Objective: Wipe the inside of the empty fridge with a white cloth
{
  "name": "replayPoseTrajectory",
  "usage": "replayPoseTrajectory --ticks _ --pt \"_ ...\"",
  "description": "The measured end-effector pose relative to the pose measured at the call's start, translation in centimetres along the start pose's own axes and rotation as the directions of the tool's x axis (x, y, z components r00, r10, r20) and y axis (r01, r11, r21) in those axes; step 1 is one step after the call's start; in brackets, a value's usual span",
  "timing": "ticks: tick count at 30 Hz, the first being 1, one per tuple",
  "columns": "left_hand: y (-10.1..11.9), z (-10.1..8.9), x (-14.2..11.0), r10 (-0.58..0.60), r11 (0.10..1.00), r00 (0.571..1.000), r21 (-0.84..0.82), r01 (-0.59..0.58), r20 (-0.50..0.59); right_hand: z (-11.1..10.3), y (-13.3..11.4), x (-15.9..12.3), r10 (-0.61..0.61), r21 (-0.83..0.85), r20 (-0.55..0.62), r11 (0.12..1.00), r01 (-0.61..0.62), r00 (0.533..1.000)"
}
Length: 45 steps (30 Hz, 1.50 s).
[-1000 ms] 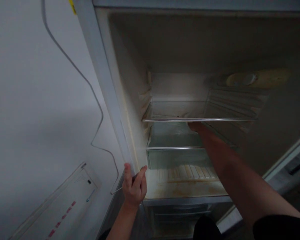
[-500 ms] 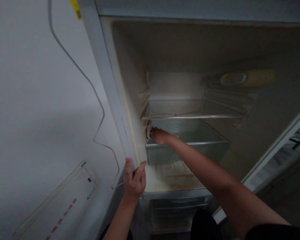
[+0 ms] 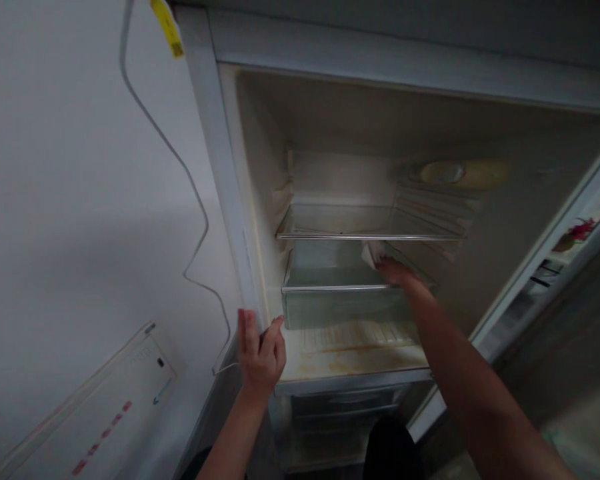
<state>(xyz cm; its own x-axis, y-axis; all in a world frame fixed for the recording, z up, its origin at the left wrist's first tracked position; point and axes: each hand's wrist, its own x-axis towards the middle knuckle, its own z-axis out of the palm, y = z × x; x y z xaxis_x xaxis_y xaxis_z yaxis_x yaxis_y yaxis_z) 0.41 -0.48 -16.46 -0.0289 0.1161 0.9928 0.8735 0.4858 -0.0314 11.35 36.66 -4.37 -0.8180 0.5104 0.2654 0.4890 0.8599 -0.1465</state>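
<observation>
Fridge [image 3: 220, 167] stood open, interior dim and bare of food. Right hand [image 3: 397, 272] was reached in between the two glass shelves, palm down on the lower shelf [image 3: 330, 288], toward its right side. It was pressing a white cloth [image 3: 373, 253]; the cloth stuck out just past the fingertips, bunched, touching the shelf surface and sitting right under the upper shelf [image 3: 365, 236]. Fingers looked curled over the cloth, so gripping it, though blur made finger detail hard to read.

Left hand [image 3: 259, 350] was on the fridge's left front edge, low down, level with the stained floor panel [image 3: 350, 360]. Thumb and fingers were pinched closed around the edge of the frame. A thin wire or rod end showed just beside that hand; could not tell if the hand touched it.

Below the lower shelf sat a clear drawer [image 3: 345, 310], front face flush with the shelf trim. Under it the floor panel showed brown stains and a ribbed white strip. A further drawer [image 3: 345, 407] sat lower, in shadow.

Back wall upper right carried a yellowed lamp housing [image 3: 460, 173]. Door [image 3: 545, 280] was swung out at right, with bins partly visible. A grey cable [image 3: 180, 167] ran down the white wall at left, past a yellow tag [image 3: 167, 27] near the top. A white panel [image 3: 90, 407] with red marks leaned at bottom left.
</observation>
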Motion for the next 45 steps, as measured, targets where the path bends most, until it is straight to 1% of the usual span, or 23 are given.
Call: replayPoseTrajectory --ticks 3,5,6,7,9,10,11,12,13,15,17,18,20,21,24,27,29,33,35,38,41,43,45 --pt "2.7 -0.7 -0.7 -0.021 0.996 0.996 -0.083 0.028 0.084 0.5 -2.3 -1.8 -0.005 0.149 0.038 0.989 0.0 0.999" --pt "4.7 -1.0 -1.1 -0.006 0.944 0.97 -0.318 0.086 0.245 1.0 -4.4 -4.1 -0.036 0.393 -0.052 0.918 0.054 0.998" --pt "5.5 -1.0 -1.2 -0.041 0.871 0.934 -0.445 0.208 0.356 1.3 -5.6 -5.6 -0.038 0.527 -0.131 0.844 0.102 0.991" --pt "6.3 -0.9 -1.1 -0.11 0.752 0.873 -0.534 0.386 0.476 1.7 -7.0 -7.2 -0.026 0.638 -0.219 0.752 0.163 0.975" --pt "7.3 -0.4 -0.5 -0.273 0.407 0.679 -0.557 0.724 0.682 2.6 -9.6 -10.6 0.006 0.761 -0.347 0.586 0.278 0.938" --pt "7.5 -0.2 0.0 -0.328 0.248 0.579 -0.523 0.815 0.747 3.1 -10.8 -12.2 -0.011 0.79 -0.359 0.528 0.311 0.933" --pt "7.5 0.1 0.6 -0.359 0.142 0.499 -0.482 0.865 0.789 3.8 -11.8 -13.6 -0.056 0.805 -0.351 0.492 0.332 0.935" --pt "7.3 0.3 1.1 -0.372 0.097 0.443 -0.44 0.893 0.816 4.4 -12.5 -14.8 -0.097 0.808 -0.334 0.482 0.338 0.938" --pt "7.0 0.5 1.6 -0.381 0.105 0.408 -0.399 0.911 0.83 5.0 -12.9 -15.8 -0.133 0.809 -0.307 0.485 0.333 0.942" --pt "6.2 0.7 2.3 -0.43 0.193 0.371 -0.317 0.929 0.823 6.1 -13.2 -17.2 -0.147 0.803 -0.282 0.504 0.317 0.948" --pt "5.6 0.7 2.7 -0.486 0.257 0.36 -0.264 0.93 0.796 6.9 -13.0 -18.1 -0.08 0.784 -0.356 0.516 0.344 0.931" --pt "5.4 0.5 2.9 -0.495 0.269 0.357 -0.251 0.93 0.793 7.2 -13.0 -18.6 -0.037 0.763 -0.426 0.521 0.382 0.904" --pt "5.5 0.0 3.5 -0.418 0.315 0.358 -0.236 0.919 0.835 7.6 -13.3 -19.8 -0.012 0.708 -0.544 0.53 0.467 0.839" --pt "5.7 -0.3 3.9 -0.335 0.374 0.367 -0.236 0.897 0.868 7.7 -13.6 -20.4 -0.054 0.692 -0.553 0.526 0.495 0.831" --pt "6.9 -1.9 5.6 -0.089 0.636 0.389 -0.248 0.73 0.917 8.4 -14.9 -22.0 -0.212 0.742 -0.421 0.478 0.469 0.882" --pt "8.0 -3.2 7.4 -0.097 0.811 0.397 -0.158 0.563 0.913 9.6 -16.0 -22.7 -0.175 0.877 -0.251 0.375 0.3 0.952" --pt "8.3 -3.8 8.4 -0.145 0.865 0.396 -0.079 0.496 0.907 10.3 -16.5 -22.7 -0.136 0.961 -0.137 0.223 0.165 0.981" --pt "8.5 -4.4 9.6 -0.197 0.883 0.347 0.012 0.468 0.917 11.0 -17.0 -22.6 -0.023 0.995 0.027 -0.097 -0.029 0.999" --pt "8.6 -4.4 9.5 -0.176 0.883 0.375 -0.023 0.469 0.91 11.1 -17.1 -22.5 0.047 0.98 0.098 -0.179 -0.088 0.994" --pt "8.7 -3.9 8.8 -0.103 0.882 0.449 -0.128 0.454 0.887 11.2 -17.1 -22.3 0.162 0.976 0.135 -0.19 -0.103 0.978" --pt "8.5 -2.8 7.6 -0.037 0.859 0.494 -0.225 0.459 0.868 11.5 -16.9 -22.0 0.238 0.98 0.141 -0.169 -0.102 0.961" --pt "8.4 -2.3 7.1 0.046 0.833 0.511 -0.315 0.455 0.859 11.9 -16.8 -21.9 0.251 0.971 0.177 -0.2 -0.128 0.952" --pt "8.6 -2.2 6.9 0.112 0.817 0.499 -0.365 0.447 0.86 12.5 -16.8 -22.2 0.224 0.948 0.241 -0.262 -0.18 0.944"
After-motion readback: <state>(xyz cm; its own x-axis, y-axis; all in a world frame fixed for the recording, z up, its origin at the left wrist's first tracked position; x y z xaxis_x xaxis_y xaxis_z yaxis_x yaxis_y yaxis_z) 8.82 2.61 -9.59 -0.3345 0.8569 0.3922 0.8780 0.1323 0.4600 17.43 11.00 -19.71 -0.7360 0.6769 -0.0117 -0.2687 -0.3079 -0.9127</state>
